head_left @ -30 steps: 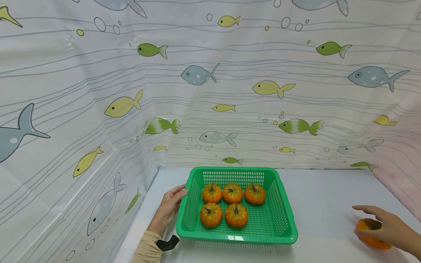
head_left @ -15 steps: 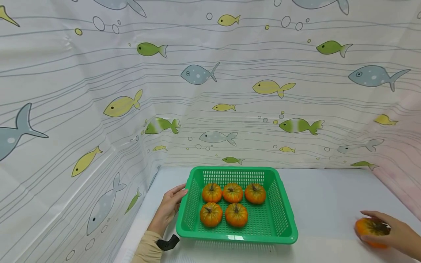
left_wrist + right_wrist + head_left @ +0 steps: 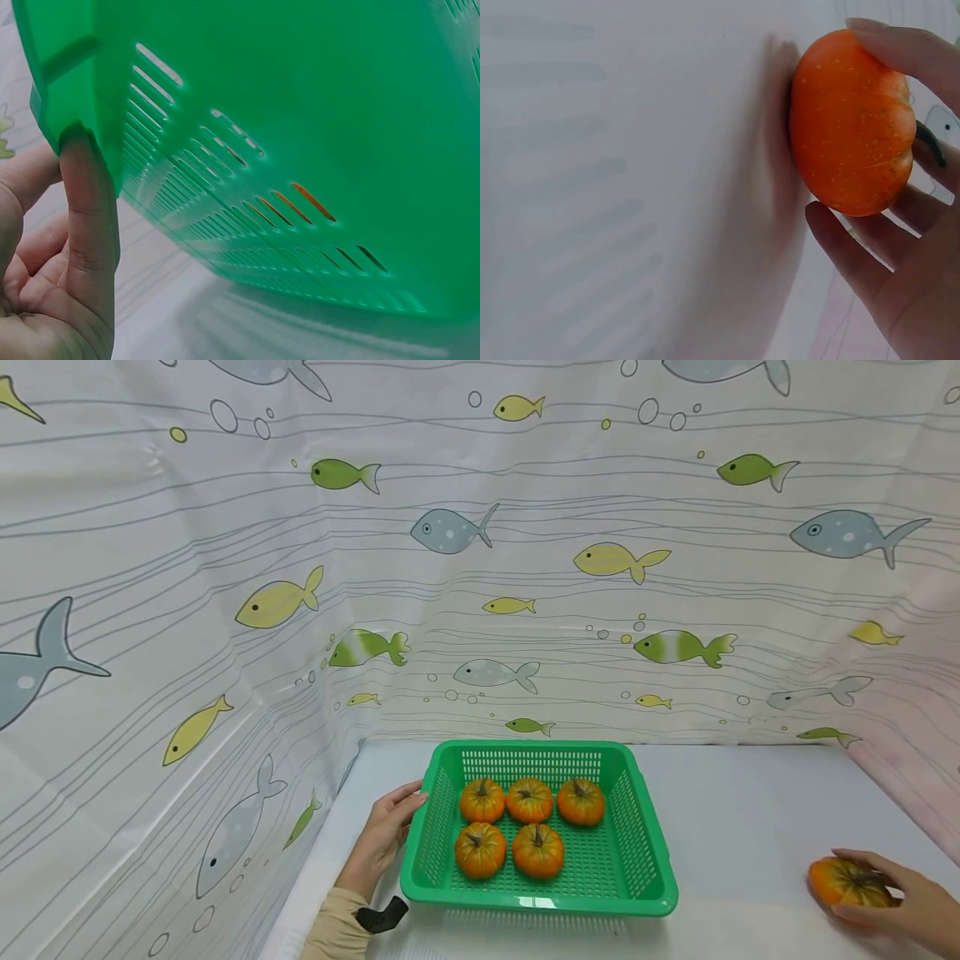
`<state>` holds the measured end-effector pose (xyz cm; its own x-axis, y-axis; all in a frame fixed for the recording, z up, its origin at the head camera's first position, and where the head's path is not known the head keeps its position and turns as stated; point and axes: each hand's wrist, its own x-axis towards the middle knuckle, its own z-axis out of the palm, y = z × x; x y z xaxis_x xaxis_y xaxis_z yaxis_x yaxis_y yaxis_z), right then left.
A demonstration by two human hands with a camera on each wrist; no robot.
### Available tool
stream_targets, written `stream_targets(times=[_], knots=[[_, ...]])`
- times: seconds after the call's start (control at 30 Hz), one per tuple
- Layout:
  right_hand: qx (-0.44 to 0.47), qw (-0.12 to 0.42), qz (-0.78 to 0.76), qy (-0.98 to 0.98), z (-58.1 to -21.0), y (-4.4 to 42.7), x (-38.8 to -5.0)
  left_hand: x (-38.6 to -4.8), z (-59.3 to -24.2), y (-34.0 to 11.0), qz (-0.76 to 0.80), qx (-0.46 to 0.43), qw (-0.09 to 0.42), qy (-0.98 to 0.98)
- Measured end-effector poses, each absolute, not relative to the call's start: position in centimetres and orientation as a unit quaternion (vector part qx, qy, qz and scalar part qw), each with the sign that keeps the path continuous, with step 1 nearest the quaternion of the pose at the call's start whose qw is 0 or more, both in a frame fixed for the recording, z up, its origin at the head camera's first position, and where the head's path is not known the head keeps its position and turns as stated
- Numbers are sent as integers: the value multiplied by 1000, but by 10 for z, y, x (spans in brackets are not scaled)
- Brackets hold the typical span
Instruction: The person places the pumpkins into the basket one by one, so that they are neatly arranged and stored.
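Note:
A green plastic basket stands on the white table, with several small orange pumpkins inside in two rows. My left hand holds the basket's left rim, and the left wrist view has its fingers hooked at the rim edge. Off to the right, another pumpkin lies tipped on the table. Around it is my right hand, digits on opposite sides. Seen from the right wrist, the pumpkin sits between the upper digit and the lower fingers, its dark stem toward the palm.
The white tabletop stretches between the basket and the right-hand pumpkin. Behind and along both sides hangs a fish-patterned sheet. A black strap is at the left wrist, over a beige sleeve.
My right hand has shifted slightly right and lower around the pumpkin, which has turned a little and shows more of its top. The left hand and basket stay put.

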<state>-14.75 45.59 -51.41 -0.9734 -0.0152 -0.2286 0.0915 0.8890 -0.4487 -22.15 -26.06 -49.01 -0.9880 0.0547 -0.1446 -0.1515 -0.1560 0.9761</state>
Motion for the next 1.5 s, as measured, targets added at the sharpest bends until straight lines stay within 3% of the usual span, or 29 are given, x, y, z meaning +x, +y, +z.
stream_targets(times=[0.73,1.2,1.5], knots=[[38,119,-249,961,-511,446,-147,-221,-491,-261,756,-33,65,650],[0,122,-255,959,-499,428,-154,-221,-491,-261,758,-31,68,648],[-55,43,-251,966,-496,416,-155,-221,-491,-261,756,-34,66,650]])
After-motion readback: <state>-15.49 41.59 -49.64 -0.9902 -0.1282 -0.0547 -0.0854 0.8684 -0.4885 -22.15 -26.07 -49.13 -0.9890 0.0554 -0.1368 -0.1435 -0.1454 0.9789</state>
